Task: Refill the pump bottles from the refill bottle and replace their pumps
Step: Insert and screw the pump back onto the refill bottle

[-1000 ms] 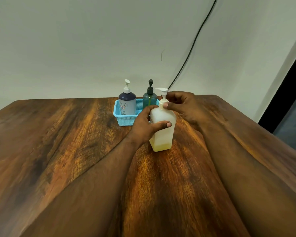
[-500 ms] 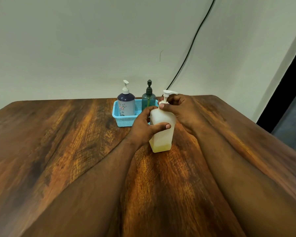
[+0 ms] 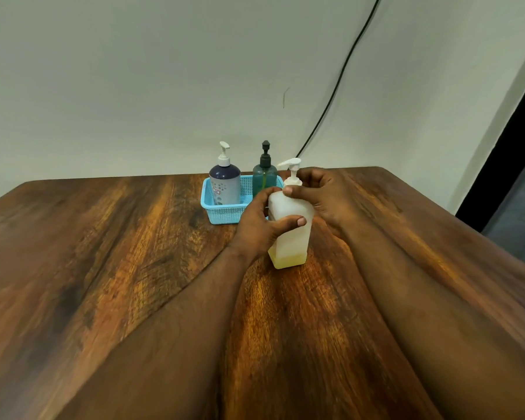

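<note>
Translucent white square plastic pump bottle (image 3: 290,225) stood upright mid-table (image 3: 103,268), just near of the light-blue basket (image 3: 222,212). Left hand (image 3: 262,225) wrapped its body; right hand (image 3: 319,194) pinched the white pump collar (image 3: 292,180). Nearly empty, so judged light, thin-walled; hold low, squeeze gently.
</note>
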